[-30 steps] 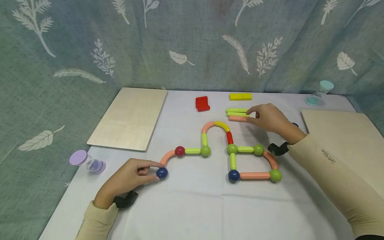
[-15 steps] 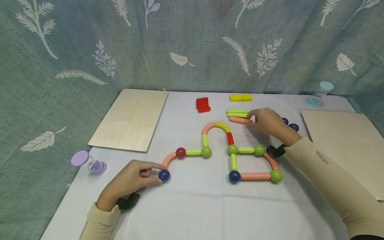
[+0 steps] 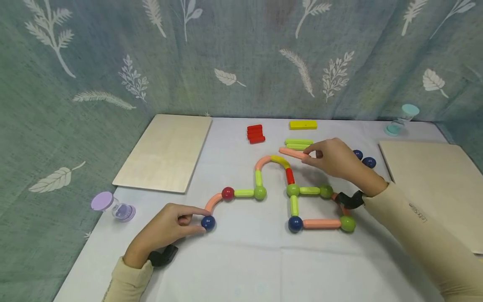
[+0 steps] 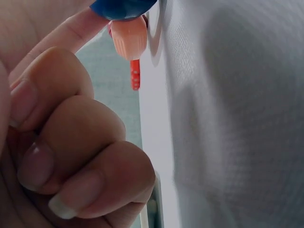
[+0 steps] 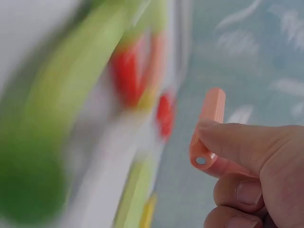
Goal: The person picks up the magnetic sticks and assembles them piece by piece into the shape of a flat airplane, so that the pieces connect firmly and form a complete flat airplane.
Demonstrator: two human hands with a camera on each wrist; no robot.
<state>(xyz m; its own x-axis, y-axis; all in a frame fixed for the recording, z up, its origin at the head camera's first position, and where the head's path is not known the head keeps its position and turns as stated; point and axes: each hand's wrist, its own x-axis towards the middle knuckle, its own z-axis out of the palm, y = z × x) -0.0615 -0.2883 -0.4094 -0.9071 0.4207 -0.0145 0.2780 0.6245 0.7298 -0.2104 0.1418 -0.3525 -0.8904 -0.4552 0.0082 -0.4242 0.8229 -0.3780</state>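
My left hand (image 3: 167,228) pinches a dark blue ball (image 3: 208,223) between thumb and index finger. That ball sits at the lower end of a curved orange stick (image 3: 214,202), which leads to a red ball (image 3: 228,193) and the rest of a linked chain of sticks and balls. Farther back, my right hand (image 3: 333,158) pinches one end of a straight orange stick (image 3: 290,152). In the right wrist view, a round silvery spot shows on the near end of this orange stick (image 5: 209,126). The right forearm partly covers the chain's right loop.
Green sticks (image 3: 299,144) lie just behind the held stick. Red sticks (image 3: 255,134) and a yellow block (image 3: 303,125) are at the back. Two blue balls (image 3: 369,162) rest beside the right wrist. Wooden boards (image 3: 164,153) lie at both sides, with hourglasses (image 3: 123,212) near them.
My right hand has picked the straight orange stick up from beside the green sticks and shifted it slightly left. The left hand keeps its pinch on the blue ball.
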